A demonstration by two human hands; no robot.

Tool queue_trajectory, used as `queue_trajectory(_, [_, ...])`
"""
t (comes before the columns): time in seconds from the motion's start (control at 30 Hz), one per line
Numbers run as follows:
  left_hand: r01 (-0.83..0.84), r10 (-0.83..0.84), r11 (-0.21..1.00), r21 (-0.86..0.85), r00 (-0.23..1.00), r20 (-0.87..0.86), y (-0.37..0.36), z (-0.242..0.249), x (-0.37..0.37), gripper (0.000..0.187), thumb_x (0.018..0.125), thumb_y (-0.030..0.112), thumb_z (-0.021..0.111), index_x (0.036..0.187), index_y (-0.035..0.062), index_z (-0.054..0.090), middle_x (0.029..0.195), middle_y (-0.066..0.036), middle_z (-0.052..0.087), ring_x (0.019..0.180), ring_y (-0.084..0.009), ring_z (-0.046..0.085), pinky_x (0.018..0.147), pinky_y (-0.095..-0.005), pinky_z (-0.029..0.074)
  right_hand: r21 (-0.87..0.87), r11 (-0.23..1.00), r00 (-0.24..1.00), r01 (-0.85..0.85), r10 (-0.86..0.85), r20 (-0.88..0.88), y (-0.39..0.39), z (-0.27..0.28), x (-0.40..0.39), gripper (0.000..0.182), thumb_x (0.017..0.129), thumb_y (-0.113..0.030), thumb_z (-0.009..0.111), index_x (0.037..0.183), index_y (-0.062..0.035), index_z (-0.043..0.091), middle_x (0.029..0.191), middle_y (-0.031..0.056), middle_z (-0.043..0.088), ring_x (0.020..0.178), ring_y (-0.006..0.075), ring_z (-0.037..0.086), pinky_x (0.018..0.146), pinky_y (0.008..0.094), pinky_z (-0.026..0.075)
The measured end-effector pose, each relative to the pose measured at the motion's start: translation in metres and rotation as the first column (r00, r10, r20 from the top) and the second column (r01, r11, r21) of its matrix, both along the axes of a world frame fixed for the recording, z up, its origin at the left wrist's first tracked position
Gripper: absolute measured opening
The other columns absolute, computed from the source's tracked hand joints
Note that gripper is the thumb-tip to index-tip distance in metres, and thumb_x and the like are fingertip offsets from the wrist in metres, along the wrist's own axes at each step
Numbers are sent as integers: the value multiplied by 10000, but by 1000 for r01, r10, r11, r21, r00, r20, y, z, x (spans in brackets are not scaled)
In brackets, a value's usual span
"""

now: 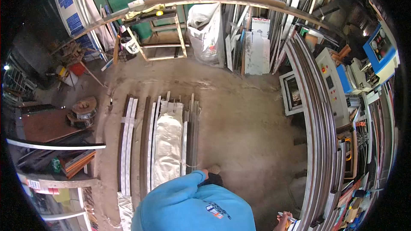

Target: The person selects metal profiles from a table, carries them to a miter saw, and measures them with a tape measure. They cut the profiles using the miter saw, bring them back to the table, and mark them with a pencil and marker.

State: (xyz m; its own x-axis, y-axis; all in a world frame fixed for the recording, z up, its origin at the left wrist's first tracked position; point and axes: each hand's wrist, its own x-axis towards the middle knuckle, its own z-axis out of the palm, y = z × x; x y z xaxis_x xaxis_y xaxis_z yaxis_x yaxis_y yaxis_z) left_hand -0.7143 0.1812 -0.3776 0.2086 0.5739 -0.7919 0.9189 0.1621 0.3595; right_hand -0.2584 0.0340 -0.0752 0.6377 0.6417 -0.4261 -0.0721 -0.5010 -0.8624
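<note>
My left hand point(206, 173) shows only in part past the blue sleeve cuff, above a dark trouser leg and a shoe point(212, 169). Its fingers are too hidden to read. Just left of it lie long metal profiles point(193, 132) and a bundle in pale wrapping point(168, 143) on the floor. At the lower right my right hand point(282, 221) is closed around a slim white and blue pen-like object point(293, 220), close to the stacked long profiles point(312, 145). My blue sweatshirt point(184, 205) fills the bottom middle.
A control panel point(332, 83) and a blue-framed machine point(379, 45) stand on the right. A large white sack point(204, 34) and a wooden frame point(182, 30) are at the back. Cable spools point(84, 108) sit at left. Further profiles point(127, 145) lie on the floor.
</note>
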Motion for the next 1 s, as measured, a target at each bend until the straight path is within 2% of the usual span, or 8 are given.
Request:
queue_trajectory(0.17, [-66, 65, 996, -56, 998, -19, 38, -80, 0, 293, 791, 196, 599, 972, -14, 693, 1056, -270, 646, 1039, -417, 615, 872, -503, 493, 21, 1000, 1000, -11, 11, 15, 22, -7, -5, 300, 858, -248, 686, 1062, -58, 575, 938, 81, 651, 874, 176, 614, 759, 324, 490])
queue_trajectory(0.3, [-287, 285, 958, 26, 957, 43, 59, -45, -10, 279, 795, 199, 595, 957, -2, 701, 1021, -262, 659, 1006, -421, 627, 865, -508, 493, 30, 999, 999, -30, 29, 30, 35, -11, -4, 281, 855, -243, 689, 1036, -60, 577, 904, 76, 648, 817, 166, 613, 713, 307, 491])
queue_trajectory(0.43, [-341, 338, 930, 137, 940, 46, 46, -86, -7, 294, 794, 216, 593, 967, 5, 703, 1028, -253, 660, 1001, -415, 629, 857, -502, 497, 39, 998, 999, -45, 44, 32, 40, -14, -2, 264, 851, -238, 693, 1011, -62, 578, 871, 71, 646, 760, 157, 612, 668, 290, 493])
queue_trajectory(0.5, [55, -59, 978, 201, 998, 16, 52, -43, -7, 302, 833, 202, 490, 912, 37, 730, 978, -186, 690, 940, -393, 643, 847, -489, 497, 43, 998, 998, -49, 48, 28, 39, -16, -2, 255, 850, -235, 694, 998, -63, 579, 854, 69, 645, 732, 152, 612, 645, 282, 493])
queue_trajectory(0.63, [-139, 124, 984, 109, 983, 135, 22, -76, -5, 308, 827, 215, 498, 931, 36, 727, 987, -189, 686, 971, -398, 633, 860, -480, 493, 75, 995, 998, -61, 59, 24, 41, -19, 2, 239, 846, -231, 698, 972, -64, 580, 820, 64, 642, 675, 143, 611, 600, 265, 495])
queue_trajectory(0.7, [174, -177, 972, 157, 984, 6, 18, -77, 3, 304, 809, 219, 519, 925, 29, 725, 986, -205, 679, 956, -411, 632, 853, -478, 492, 90, 994, 998, -65, 64, 20, 40, -20, 4, 232, 845, -228, 700, 960, -65, 581, 804, 61, 641, 646, 138, 611, 577, 257, 496])
queue_trajectory(0.9, [99, -100, 994, -41, 995, -21, 22, -65, 2, 378, 834, 238, 544, 1103, -3, 653, 1163, -266, 606, 1101, -424, 575, 921, -494, 478, 140, 990, 998, 21, -28, 50, 24, -23, -6, 188, 835, -200, 684, 875, -75, 549, 715, 60, 613, 568, 125, 592, 508, 231, 472])
queue_trajectory(1.0, [57, -58, 998, 29, 998, 28, 38, -75, 1, 335, 814, 227, 553, 1037, 5, 669, 1093, -254, 625, 1025, -421, 595, 872, -491, 488, 156, 987, 999, 34, -35, 0, 4, -44, 8, 201, 829, -206, 683, 878, -63, 550, 685, 88, 620, 530, 143, 595, 454, 230, 456])
